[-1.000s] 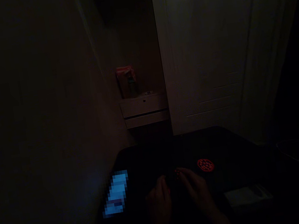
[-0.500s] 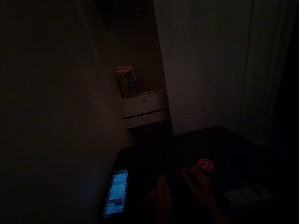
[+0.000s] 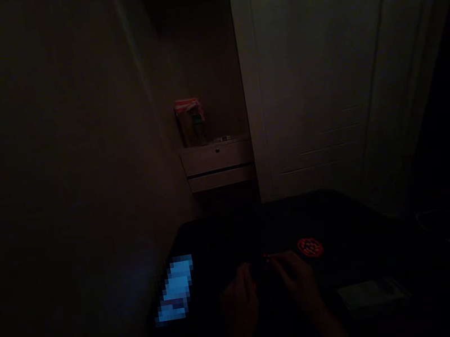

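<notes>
The room is very dark, so details of the hands are faint. My left hand [image 3: 241, 300] is low over the dark table, its fingers closed together in a pinch; what they hold, if anything, cannot be made out. To its right, my right hand [image 3: 301, 280] has thumb and forefinger pinched, pointing left. Right at those fingertips show tiny red bits [image 3: 266, 257], too small to name. Just beyond the right hand lies a round, flat disc [image 3: 310, 247] with a bright red rim and a pattern of red and dark patches.
A lit phone-like screen [image 3: 174, 289], pixelated, lies at the table's left. A pale flat packet [image 3: 373, 293] rests at the right front. Behind the dark table [image 3: 226, 231] stand a drawer unit [image 3: 219, 161] with a bottle [image 3: 200, 131] on top and a pale panelled door [image 3: 308, 75].
Both hands stay nearly in place. The red bits at my right fingertips have shifted very slightly. The disc and the screen are where they were.
</notes>
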The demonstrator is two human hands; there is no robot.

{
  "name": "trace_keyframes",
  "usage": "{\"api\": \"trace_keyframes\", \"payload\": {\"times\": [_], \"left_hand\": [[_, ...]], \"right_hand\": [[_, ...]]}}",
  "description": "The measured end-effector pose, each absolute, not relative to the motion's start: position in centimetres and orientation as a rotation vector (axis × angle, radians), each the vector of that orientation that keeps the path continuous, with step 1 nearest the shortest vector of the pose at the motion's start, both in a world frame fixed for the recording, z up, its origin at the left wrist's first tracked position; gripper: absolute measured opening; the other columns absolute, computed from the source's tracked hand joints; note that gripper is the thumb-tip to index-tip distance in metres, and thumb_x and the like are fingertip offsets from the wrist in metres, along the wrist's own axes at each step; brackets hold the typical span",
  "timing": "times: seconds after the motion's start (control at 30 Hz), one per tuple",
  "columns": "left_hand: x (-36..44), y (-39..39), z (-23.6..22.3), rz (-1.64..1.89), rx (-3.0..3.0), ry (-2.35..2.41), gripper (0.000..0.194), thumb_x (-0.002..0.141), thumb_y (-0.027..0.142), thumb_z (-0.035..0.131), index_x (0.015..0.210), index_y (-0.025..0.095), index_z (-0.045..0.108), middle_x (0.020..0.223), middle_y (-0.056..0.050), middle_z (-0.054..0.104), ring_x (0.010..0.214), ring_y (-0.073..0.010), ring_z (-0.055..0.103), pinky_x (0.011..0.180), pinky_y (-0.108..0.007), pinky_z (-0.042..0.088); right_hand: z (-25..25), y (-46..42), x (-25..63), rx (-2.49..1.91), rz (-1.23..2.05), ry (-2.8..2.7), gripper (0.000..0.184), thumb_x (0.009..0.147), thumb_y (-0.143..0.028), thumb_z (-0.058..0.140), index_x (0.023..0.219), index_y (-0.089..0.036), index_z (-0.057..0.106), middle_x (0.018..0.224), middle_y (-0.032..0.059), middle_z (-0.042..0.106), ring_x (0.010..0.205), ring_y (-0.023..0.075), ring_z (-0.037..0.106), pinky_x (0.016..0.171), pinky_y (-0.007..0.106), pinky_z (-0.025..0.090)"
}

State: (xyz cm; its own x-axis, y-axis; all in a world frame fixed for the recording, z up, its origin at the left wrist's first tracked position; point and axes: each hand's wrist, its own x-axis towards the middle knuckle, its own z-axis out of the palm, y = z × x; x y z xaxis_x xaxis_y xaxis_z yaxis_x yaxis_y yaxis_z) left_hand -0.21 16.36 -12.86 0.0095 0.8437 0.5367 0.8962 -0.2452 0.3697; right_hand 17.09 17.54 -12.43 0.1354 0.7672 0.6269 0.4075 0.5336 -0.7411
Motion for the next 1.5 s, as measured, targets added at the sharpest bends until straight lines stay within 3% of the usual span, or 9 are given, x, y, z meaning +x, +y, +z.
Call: {"api": "trace_keyframes", "payload": {"times": [0.13,0.27,0.4,0.6,0.87,1.1,1.3,1.5], "left_hand": [[-0.2,16.3,-12.8,-1.014,-2.163,-1.879,0.035,0.096,0.010,0.050,0.123,0.023,0.069,0.112,-0.004,0.081,0.087,-0.0175,0.079,0.076,-0.023,0.057],[0.0,16.2,-12.4,-0.997,-2.175,-1.880,0.036,0.095,0.009,0.052,0.122,0.024,0.069,0.112,-0.004,0.081,0.090,-0.0179,0.079,0.076,-0.023,0.057],[0.1,16.0,-12.0,-1.006,-2.183,-1.891,0.035,0.096,0.008,0.051,0.123,0.023,0.068,0.111,-0.003,0.081,0.088,-0.0171,0.079,0.075,-0.022,0.056],[0.2,15.9,-11.8,-1.066,-2.191,-1.892,0.033,0.099,0.012,0.047,0.121,0.024,0.068,0.108,-0.002,0.082,0.088,-0.0167,0.079,0.074,-0.022,0.056],[0.3,15.9,-11.5,-1.084,-2.193,-1.944,0.033,0.100,0.014,0.045,0.120,0.025,0.069,0.107,-0.002,0.082,0.088,-0.0171,0.079,0.075,-0.023,0.057],[0.2,15.8,-11.6,-1.029,-2.214,-1.927,0.033,0.097,0.012,0.048,0.122,0.023,0.068,0.115,-0.004,0.080,0.093,-0.0182,0.078,0.079,-0.024,0.057],[0.2,15.9,-11.5,-1.046,-2.205,-1.918,0.032,0.098,0.011,0.048,0.120,0.024,0.068,0.111,-0.003,0.081,0.089,-0.0172,0.079,0.077,-0.023,0.057],[0.0,16.1,-12.0,-1.037,-2.198,-1.901,0.034,0.098,0.011,0.048,0.123,0.023,0.067,0.113,-0.004,0.081,0.091,-0.0177,0.079,0.078,-0.024,0.058]], "right_hand": [[-12.1,18.3,16.9,-1.130,0.289,-1.490,0.022,0.097,-0.038,0.062,0.090,-0.023,0.076,0.094,0.0080,0.069,0.090,0.0259,0.067,0.083,0.039,0.055],[-11.5,19.0,16.4,-1.244,0.169,-1.525,0.010,0.089,-0.026,0.070,0.090,-0.024,0.079,0.106,0.0111,0.065,0.103,0.0294,0.063,0.092,0.043,0.052],[-10.5,18.8,15.8,-1.424,0.099,-1.601,0.011,0.085,-0.023,0.073,0.088,-0.029,0.081,0.115,0.0109,0.064,0.110,0.0315,0.060,0.093,0.044,0.050],[-10.1,18.5,15.5,-1.553,0.080,-1.646,0.011,0.087,-0.026,0.071,0.089,-0.030,0.081,0.115,0.0091,0.066,0.109,0.0307,0.060,0.090,0.042,0.048],[-12.2,19.4,15.5,-1.408,-0.172,-1.619,0.010,0.088,-0.025,0.069,0.085,-0.030,0.077,0.106,0.0111,0.068,0.096,0.0316,0.061,0.075,0.043,0.049],[-12.1,19.2,15.6,-1.340,-0.131,-1.610,0.013,0.093,-0.031,0.066,0.086,-0.030,0.077,0.103,0.0099,0.071,0.096,0.0308,0.063,0.077,0.042,0.049],[-11.8,19.1,15.8,-1.355,0.022,-1.561,0.017,0.096,-0.027,0.061,0.092,-0.027,0.078,0.105,0.0103,0.071,0.098,0.0307,0.064,0.084,0.045,0.051],[-11.7,18.3,16.2,-1.188,0.142,-1.563,0.020,0.100,-0.028,0.055,0.098,-0.024,0.075,0.101,0.0090,0.071,0.095,0.0256,0.066,0.086,0.040,0.053]]}}
